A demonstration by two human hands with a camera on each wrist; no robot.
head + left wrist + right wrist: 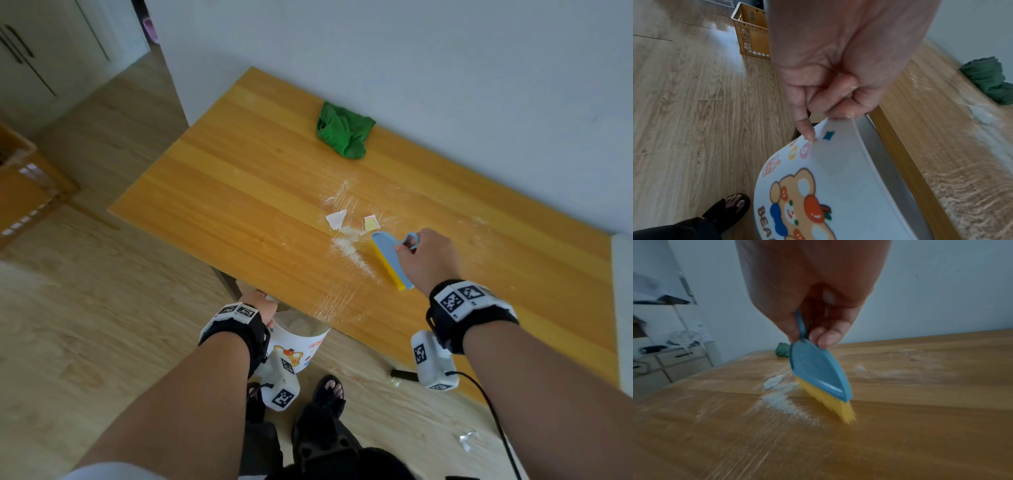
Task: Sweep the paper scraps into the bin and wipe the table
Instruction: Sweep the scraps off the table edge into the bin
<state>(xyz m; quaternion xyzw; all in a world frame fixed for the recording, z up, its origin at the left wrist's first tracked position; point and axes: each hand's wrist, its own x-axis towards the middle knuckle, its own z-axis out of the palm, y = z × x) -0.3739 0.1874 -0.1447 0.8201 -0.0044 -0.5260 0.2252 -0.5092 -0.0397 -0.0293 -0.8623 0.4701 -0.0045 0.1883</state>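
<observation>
My right hand (421,255) (813,316) grips the handle of a small blue brush (390,257) (818,376) whose yellow bristles (828,400) press on the wooden table (239,178). Left of the bristles lies a streak of white powder (346,245) (781,402). A white paper scrap (335,219) (773,381) and a small yellowish scrap (371,222) lie just beyond it. My left hand (262,305) (830,91) pinches the rim of a white bin (294,342) (838,186) with a cartoon bear print, held below the table's near edge. A crumpled green cloth (344,130) (988,79) (781,351) lies at the table's far side.
The table stands against a white wall (411,51). An orange crate (24,192) (752,32) sits on the wood floor to the left. My sandalled feet (329,390) are beside the bin. A crumpled scrap (467,440) lies on the floor at right.
</observation>
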